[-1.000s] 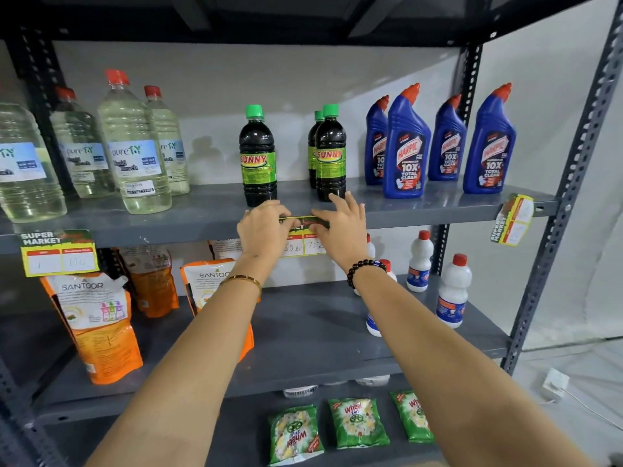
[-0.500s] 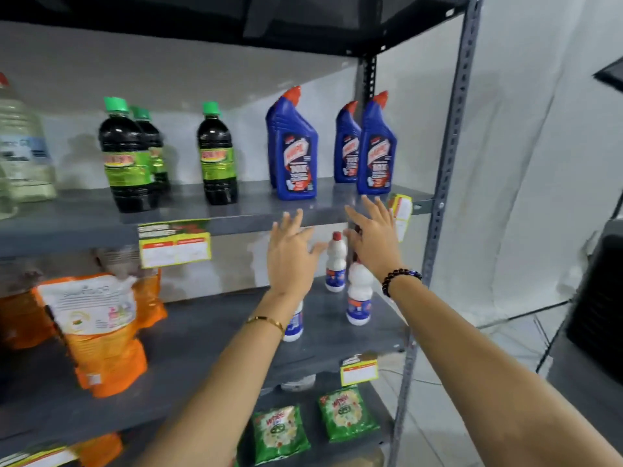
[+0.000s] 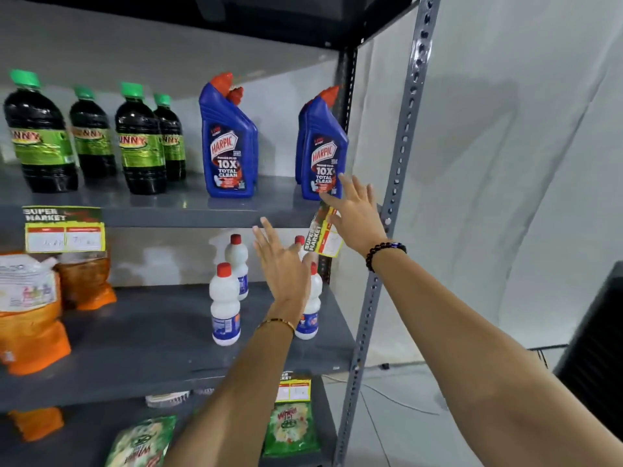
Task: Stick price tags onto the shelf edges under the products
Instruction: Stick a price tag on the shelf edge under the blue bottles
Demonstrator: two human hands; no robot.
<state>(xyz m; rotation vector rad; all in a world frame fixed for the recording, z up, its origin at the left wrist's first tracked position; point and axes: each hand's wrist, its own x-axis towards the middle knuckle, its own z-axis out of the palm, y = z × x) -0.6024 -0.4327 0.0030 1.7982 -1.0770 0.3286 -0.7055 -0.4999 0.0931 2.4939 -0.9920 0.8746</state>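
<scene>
A yellow and green price tag [image 3: 322,234] hangs crooked from the right end of the upper shelf edge [image 3: 188,218], below the blue Harpic bottles [image 3: 322,153]. My right hand [image 3: 357,215] is spread open against the tag's right side, fingers up. My left hand [image 3: 281,267] is open with fingers apart, lower and to the left, in front of the white bottles [image 3: 225,305]. Another tag [image 3: 64,229] is stuck flat on the same shelf edge under the dark green-capped bottles [image 3: 140,143]. A third tag [image 3: 292,389] sits on the edge of the shelf below.
A grey perforated upright post [image 3: 391,210] stands just right of my right hand. Orange pouches [image 3: 30,318] fill the middle shelf's left side. Green packets [image 3: 291,429] lie on the lowest shelf. A dark box [image 3: 596,335] stands at far right.
My view has swung right along the shelf. Both hands left the tag under the dark bottles and moved right; my right hand now rests on the crooked tag at the shelf's end.
</scene>
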